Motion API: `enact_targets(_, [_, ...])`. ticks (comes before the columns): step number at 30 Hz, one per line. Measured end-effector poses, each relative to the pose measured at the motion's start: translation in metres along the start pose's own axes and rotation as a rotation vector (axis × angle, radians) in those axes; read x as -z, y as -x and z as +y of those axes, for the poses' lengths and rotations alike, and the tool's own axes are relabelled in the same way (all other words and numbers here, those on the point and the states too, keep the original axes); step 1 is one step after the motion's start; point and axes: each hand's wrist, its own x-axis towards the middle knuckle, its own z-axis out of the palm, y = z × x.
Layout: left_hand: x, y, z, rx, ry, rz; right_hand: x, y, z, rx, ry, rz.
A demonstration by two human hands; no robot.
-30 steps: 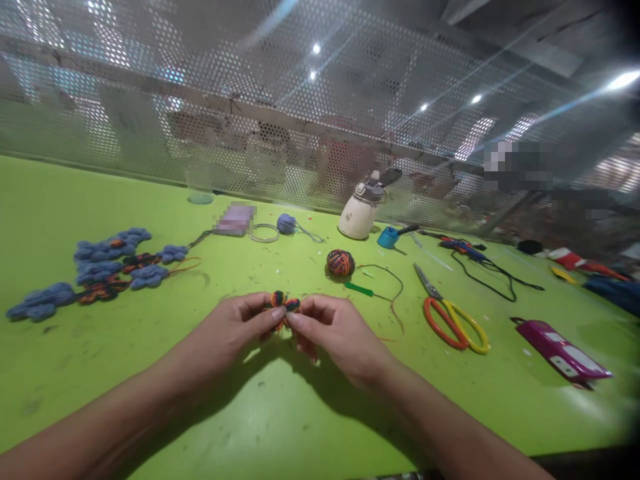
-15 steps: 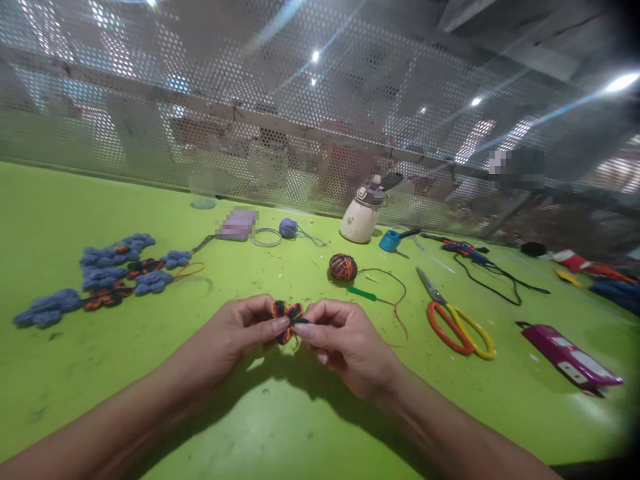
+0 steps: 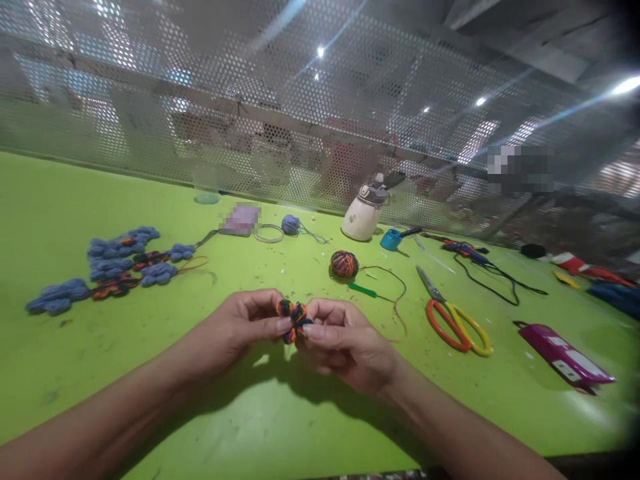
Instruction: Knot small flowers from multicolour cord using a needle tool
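Observation:
Between my two hands is a small crocheted flower (image 3: 295, 319) in dark and orange variegated yarn, held just above the green table. My left hand (image 3: 250, 321) pinches its left side between thumb and fingers. On the other side, my right hand (image 3: 345, 340) grips a petal the same way, its lower fingers curled. Parts of the flower are covered by the fingertips. Beyond the hands lies a ball of matching yarn (image 3: 344, 265), its strand looping right. A crochet hook with a green handle (image 3: 363, 290) lies by that strand.
Blue and variegated crocheted flowers (image 3: 107, 269) lie at left. Scissors (image 3: 453, 320) with orange and yellow handles and a magenta pouch (image 3: 565, 357) are at right. Farther back stand a white bottle (image 3: 361, 217), a blue container (image 3: 391, 239), a blue yarn ball (image 3: 291, 225) and a glue gun (image 3: 465, 251).
The flower has turned slightly between my fingers, and both hands keep their pinch on it. The view has shifted a little, so the table's things appear slightly displaced.

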Motion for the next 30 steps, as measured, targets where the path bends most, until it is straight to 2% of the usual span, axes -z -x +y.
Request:
enact_targets(9, [0.001,0.001,-0.002,0.006,-0.039,-0.076,-0.001,0.000,0.001,-0.055,-0.032,-0.056])
enact_targets(13, [0.003,0.001,-0.005,-0.004,-0.033,-0.112,0.002,0.001,0.001,-0.124,-0.046,-0.097])
enact_targets(16, [0.004,0.001,-0.005,0.035,-0.046,-0.114,0.004,0.000,-0.001,-0.152,-0.048,-0.106])
enact_targets(19, [0.004,0.002,-0.002,0.073,-0.034,-0.065,0.008,-0.004,-0.004,-0.108,0.005,-0.017])
enact_targets(24, [0.001,0.003,0.003,0.111,-0.009,-0.003,0.015,-0.010,-0.007,0.011,0.201,0.286])
enact_targets(26, [0.000,0.003,0.004,0.127,-0.013,-0.007,0.014,-0.010,-0.007,0.017,0.224,0.312])
enact_targets(30, [-0.001,0.003,0.004,0.143,-0.062,-0.011,0.005,-0.007,-0.008,0.054,0.327,0.267])
